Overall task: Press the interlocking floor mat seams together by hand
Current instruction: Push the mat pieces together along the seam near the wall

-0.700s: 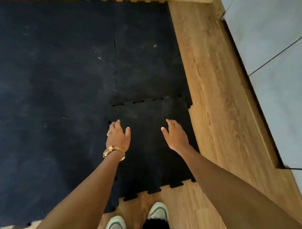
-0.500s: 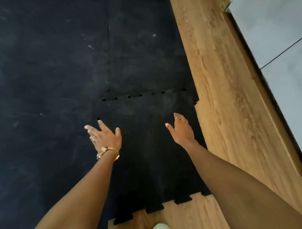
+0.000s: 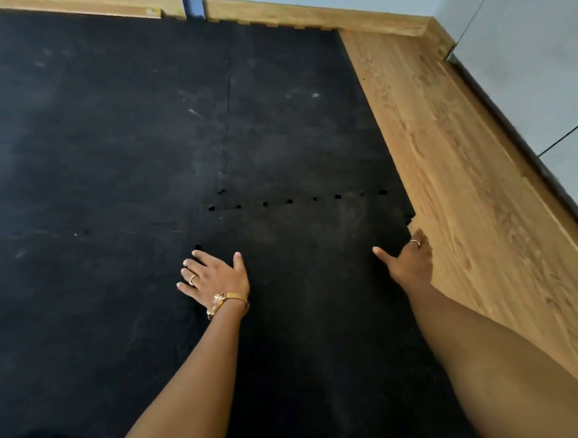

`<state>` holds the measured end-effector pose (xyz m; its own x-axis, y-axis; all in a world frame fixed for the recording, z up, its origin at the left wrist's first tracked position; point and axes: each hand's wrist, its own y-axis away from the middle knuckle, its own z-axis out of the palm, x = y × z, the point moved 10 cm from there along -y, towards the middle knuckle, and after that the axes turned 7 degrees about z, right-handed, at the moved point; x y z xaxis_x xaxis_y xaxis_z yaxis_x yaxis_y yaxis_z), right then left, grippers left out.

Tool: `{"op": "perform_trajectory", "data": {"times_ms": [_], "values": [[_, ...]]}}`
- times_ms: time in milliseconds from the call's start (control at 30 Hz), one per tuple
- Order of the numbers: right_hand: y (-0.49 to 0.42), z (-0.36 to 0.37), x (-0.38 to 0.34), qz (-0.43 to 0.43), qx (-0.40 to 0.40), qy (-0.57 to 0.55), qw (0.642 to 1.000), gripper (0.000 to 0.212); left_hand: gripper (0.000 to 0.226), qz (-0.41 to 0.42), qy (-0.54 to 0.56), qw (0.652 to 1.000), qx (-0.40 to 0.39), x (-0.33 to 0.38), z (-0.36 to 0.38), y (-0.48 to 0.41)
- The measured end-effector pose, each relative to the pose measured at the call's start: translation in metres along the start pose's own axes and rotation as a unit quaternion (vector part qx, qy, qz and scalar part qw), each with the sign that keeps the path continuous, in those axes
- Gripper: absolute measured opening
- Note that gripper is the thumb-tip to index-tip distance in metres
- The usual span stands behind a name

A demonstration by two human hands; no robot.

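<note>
Black interlocking floor mats cover the floor. The nearest mat tile (image 3: 311, 285) lies at the right, with a toothed seam (image 3: 295, 201) along its far edge that shows small dark gaps. My left hand (image 3: 213, 278), with a gold watch and a ring, lies flat with fingers spread on the tile's left seam, beside the neighbouring mat (image 3: 84, 211). My right hand (image 3: 409, 259) rests open on the tile's right edge, where mat meets wooden floor. Neither hand holds anything.
A strip of wooden floor (image 3: 462, 192) runs along the right of the mats. A wooden skirting board (image 3: 288, 17) lines the far wall, with a blue upright post (image 3: 192, 2) against it. A grey wall (image 3: 532, 63) stands at the right.
My view has moved closer to the floor. My left hand has come down flat onto the left seam. My right hand has shifted right to the tile's outer edge.
</note>
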<state>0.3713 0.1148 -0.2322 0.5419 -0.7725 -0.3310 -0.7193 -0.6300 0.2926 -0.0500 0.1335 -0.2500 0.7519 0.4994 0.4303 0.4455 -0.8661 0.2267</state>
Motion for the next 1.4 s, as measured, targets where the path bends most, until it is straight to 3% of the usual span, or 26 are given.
{"op": "perform_trajectory", "data": {"times_ms": [67, 200, 500, 733, 1000, 1400], "values": [[-0.008, 0.006, 0.018, 0.034, -0.026, 0.012, 0.999, 0.12, 0.08, 0.001, -0.002, 1.0, 0.003, 0.002, -0.002, -0.001], [-0.014, 0.016, 0.023, 0.05, -0.09, -0.081, 0.991, 0.126, 0.075, -0.017, 0.004, 1.0, 0.018, 0.001, -0.004, -0.001], [-0.013, -0.001, 0.026, 0.083, -0.055, -0.116, 0.988, 0.106, 0.075, -0.056, 0.032, 0.997, 0.033, 0.005, -0.015, -0.006], [0.005, -0.012, 0.052, 0.132, 0.005, -0.094, 0.987, 0.098, 0.08, -0.019, 0.034, 0.999, -0.007, 0.02, -0.008, 0.003], [0.007, -0.011, 0.07, 0.139, -0.01, -0.108, 0.984, 0.098, 0.079, 0.078, -0.063, 0.994, -0.041, 0.029, -0.007, 0.016], [0.009, -0.002, 0.064, 0.125, -0.024, -0.103, 0.986, 0.097, 0.08, 0.087, -0.12, 0.988, -0.043, 0.014, -0.005, 0.028]]}}
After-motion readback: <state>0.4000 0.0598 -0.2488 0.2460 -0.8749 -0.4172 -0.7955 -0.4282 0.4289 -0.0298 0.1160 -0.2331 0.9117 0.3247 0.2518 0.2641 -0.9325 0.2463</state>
